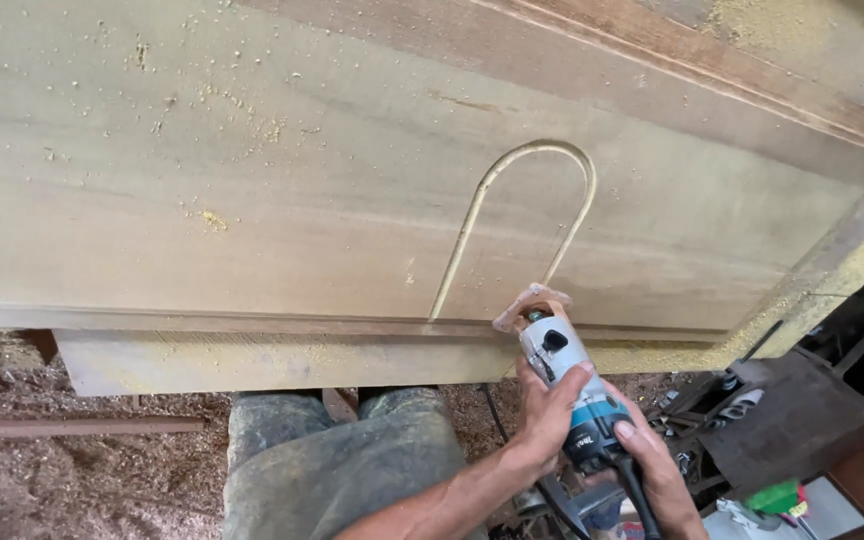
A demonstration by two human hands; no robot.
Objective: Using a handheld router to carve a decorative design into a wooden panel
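Both hands, left (549, 415) and right (657, 470), clamp the teal trim router (562, 375) at the near end of the arched groove (527, 215) in the wooden panel (252, 200); a tilt could gouge it.

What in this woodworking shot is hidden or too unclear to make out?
All in the head view:
- The cutting bit of the trim router: hidden under its base plate, against the wooden panel.
- The lower end of the arched groove on the right: covered by the router's base.
- The right hand: partly cut off by the bottom edge.
- The router's grip: wrapped by the left hand.
- Tools on the floor: dark, too small to identify.
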